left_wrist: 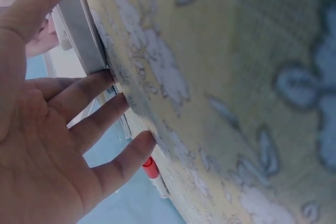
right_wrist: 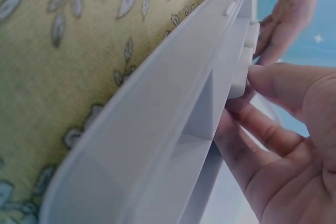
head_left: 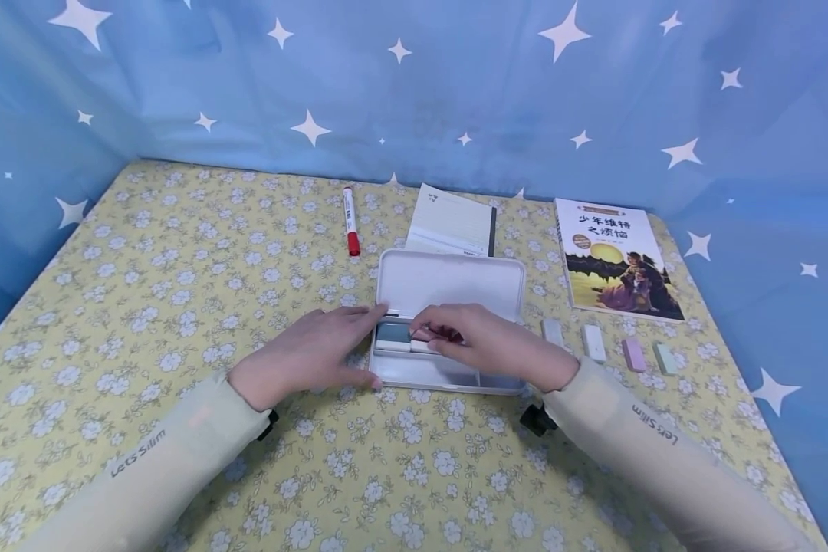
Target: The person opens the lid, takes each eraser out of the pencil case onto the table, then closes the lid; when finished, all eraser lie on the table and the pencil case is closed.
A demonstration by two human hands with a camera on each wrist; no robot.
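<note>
Head view shows two pale sleeves point(head_left: 152, 460) reaching over a yellow floral tablecloth point(head_left: 283, 475). Nearest the work, the left hand point(head_left: 310, 349) has its fingers spread wide and gripping nothing; its thumb touches the case's near left corner and its fingertips lie along the left side. The right hand point(head_left: 493, 341) is closed to a narrow pinch, thumb on the near white side of a pinkish-topped eraser point(head_left: 421, 346) and fingers behind it, partly covering it. That eraser sits low in the rear compartment of an open white case point(head_left: 421, 373), beside a grey-blue-topped eraser point(head_left: 392, 337) with a white front. Both are small, plain blocks; the lid point(head_left: 448, 280) leans back behind them. To the right of the case stand four loose erasers in a row: greyish white point(head_left: 552, 331), white point(head_left: 593, 343), pink point(head_left: 633, 355) and pale green point(head_left: 665, 359). Beyond are an illustrated paperback point(head_left: 621, 264), a red-capped marker point(head_left: 351, 222), a cream notepad point(head_left: 451, 222) partly behind the lid, and a blue star-printed curtain point(head_left: 469, 84)
</note>
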